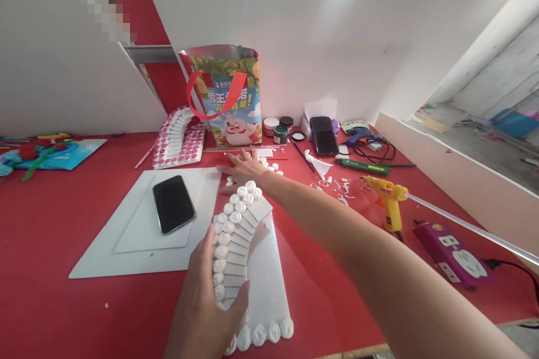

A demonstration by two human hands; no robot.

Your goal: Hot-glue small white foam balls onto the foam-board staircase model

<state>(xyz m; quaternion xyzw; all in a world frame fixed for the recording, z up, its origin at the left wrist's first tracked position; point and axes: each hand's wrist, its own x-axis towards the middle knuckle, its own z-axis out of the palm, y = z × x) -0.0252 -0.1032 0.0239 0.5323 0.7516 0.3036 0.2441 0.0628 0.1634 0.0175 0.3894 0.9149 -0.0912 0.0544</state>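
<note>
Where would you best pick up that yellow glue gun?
Probably by the handle of the yellow glue gun, with the right hand coming from the near side: the handle points toward the person, while the nozzle faces left and a clear stick juts right.

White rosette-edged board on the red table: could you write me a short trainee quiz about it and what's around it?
1. Which hand is on the white rectangular board edged with white rosettes?
2. True or false: the yellow plastic glue gun lies on the red flat tabletop.
3. What lies on the flat white stacked sheets?
a) purple plastic power strip
b) black-screened rectangular phone
c) long green cutter

Key:
1. The left hand.
2. True.
3. b
</note>
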